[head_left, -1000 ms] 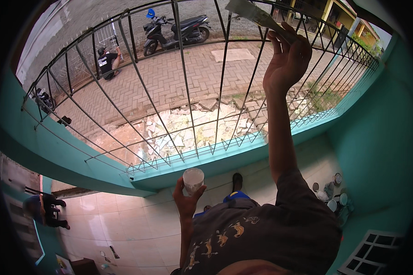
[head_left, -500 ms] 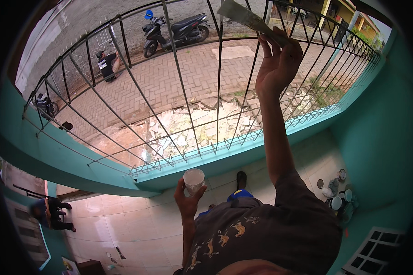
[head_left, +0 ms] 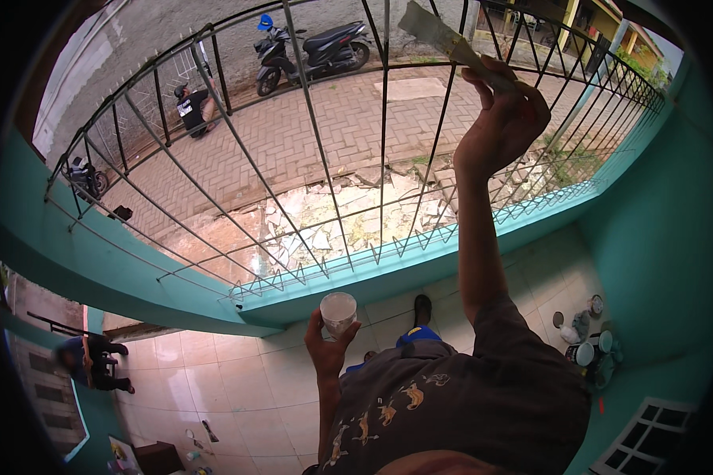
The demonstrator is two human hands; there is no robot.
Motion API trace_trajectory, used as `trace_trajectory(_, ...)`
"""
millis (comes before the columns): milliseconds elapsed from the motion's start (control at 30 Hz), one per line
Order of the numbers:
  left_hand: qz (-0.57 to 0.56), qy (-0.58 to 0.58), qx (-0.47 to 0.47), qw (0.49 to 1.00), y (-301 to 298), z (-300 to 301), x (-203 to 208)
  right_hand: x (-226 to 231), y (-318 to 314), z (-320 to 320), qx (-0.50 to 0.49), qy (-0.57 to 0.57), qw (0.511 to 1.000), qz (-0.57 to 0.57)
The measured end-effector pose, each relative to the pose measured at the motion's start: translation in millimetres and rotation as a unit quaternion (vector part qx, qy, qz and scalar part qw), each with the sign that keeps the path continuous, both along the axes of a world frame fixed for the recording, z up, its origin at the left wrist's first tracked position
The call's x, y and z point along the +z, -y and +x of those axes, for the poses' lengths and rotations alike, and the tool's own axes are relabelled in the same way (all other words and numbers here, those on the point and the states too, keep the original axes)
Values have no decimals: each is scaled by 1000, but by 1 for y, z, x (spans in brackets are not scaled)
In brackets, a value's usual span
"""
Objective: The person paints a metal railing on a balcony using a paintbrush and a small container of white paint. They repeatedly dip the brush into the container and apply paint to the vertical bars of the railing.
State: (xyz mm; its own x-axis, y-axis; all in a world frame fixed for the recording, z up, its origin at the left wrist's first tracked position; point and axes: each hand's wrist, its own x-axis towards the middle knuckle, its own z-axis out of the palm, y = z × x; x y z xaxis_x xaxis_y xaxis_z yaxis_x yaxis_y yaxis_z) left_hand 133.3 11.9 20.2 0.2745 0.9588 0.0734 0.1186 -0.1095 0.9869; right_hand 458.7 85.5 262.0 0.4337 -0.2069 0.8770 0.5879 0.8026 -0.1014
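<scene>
The right hand (head_left: 503,119) is reaching up, fingers curling tightly around the handle of a flat, pale-bristled paintbrush (head_left: 444,39). The brush's long axis is running up and leftward from the hand, its bristle end lying against the black metal balcony railing (head_left: 317,134) just above the knuckles. The left hand (head_left: 325,352) is waiting far lower, close to the body, fingers wrapping a small white plastic cup (head_left: 338,310) held upright, well apart from the brush. The right hand is the nearer to the bars.
</scene>
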Motion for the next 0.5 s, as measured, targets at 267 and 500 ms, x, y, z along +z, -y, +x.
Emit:
trace_trajectory(267, 33, 17, 17, 999, 3, 4, 4, -13, 0, -15, -157, 234, 955, -95)
trace_trajectory(500, 21, 8, 21, 1000, 5, -2, -1, -28, -1, -19, -151, 197, 966, -75)
